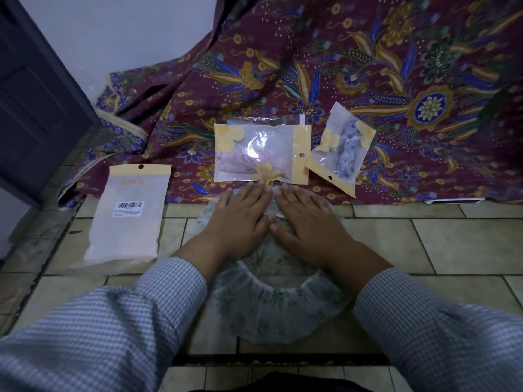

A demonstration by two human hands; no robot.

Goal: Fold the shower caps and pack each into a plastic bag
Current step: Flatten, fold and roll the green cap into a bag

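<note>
The cap (271, 312) is translucent white with green flowers. The bags (260, 152) carry yellow flowers and yellow strips. The cloth (368, 66) is maroon with blue-and-gold leaves. Blue-white checked sleeves (99, 329); beige floor (452, 241).

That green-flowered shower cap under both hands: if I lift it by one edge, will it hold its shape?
Probably not. The shower cap looks thin, translucent and gathered, so it should droop. It likely weighs little and may slide on the tiled floor. The left hand and right hand are pressing it flat.

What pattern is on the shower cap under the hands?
The translucent white shower cap has a green floral print, seen best in the head view.
</note>
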